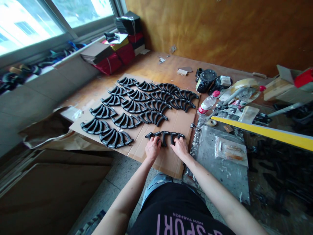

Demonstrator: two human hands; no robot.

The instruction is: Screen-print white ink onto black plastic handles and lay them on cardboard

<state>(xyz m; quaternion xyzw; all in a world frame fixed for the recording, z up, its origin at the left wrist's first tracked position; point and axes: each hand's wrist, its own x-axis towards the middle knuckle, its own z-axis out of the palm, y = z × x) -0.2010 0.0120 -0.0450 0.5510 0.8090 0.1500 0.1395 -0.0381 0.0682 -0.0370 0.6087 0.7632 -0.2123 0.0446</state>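
Observation:
A short row of black curved handle-like pieces [164, 138] lies near the front edge of a flat cardboard sheet [176, 122]. At its left end my left hand [153, 149] is closed on one curved piece, its fingertips partly hiding it. Toward the right end, my right hand [180, 147] pinches another curved piece between thumb and fingers. Farther back and to the left, several fan-shaped rows of the same black pieces [127, 120] cover the cardboard. Pieces in each row lie side by side, their thicker ends lined up.
Right of the cardboard are a red-capped bottle [207, 102], a black jar [206, 80], a grey board [207, 153] and a yellow-edged bar [264, 132]. Dark pieces [281, 176] pile up at far right. Stacked bundles [110, 57] stand by the window.

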